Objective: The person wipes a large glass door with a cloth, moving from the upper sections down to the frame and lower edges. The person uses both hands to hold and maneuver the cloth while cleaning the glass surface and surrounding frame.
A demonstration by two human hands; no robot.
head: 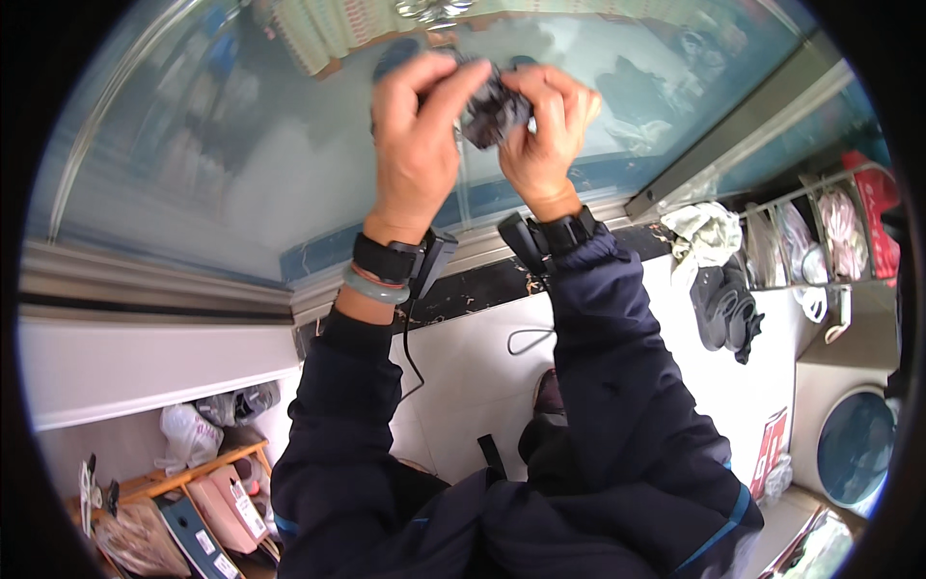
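A dark, crumpled, blurred bundle (pixel 495 116), perhaps cloth or thin plastic, is held up between my two hands. My left hand (pixel 419 141) pinches it from the left, thumb and fingers bent over its upper edge. From the right, my right hand (pixel 546 134) grips its other side with curled fingers. Both hands are raised in front of glass door panels (pixel 311 174); whether they touch the glass I cannot tell. A black strap with a small device (pixel 434 257) is on my left wrist, beside a pale green bangle (pixel 376 286). A similar black device (pixel 522 242) sits at my right wrist.
Grey sandals (pixel 723 315) lie on the white tiles, below a pale cloth (pixel 702 231) and a wire rack (pixel 781 286) of bags. At right stands a front-loading washing machine (pixel 810 427). Boxes (pixel 224 506) fill a wooden shelf (pixel 181 474) at lower left.
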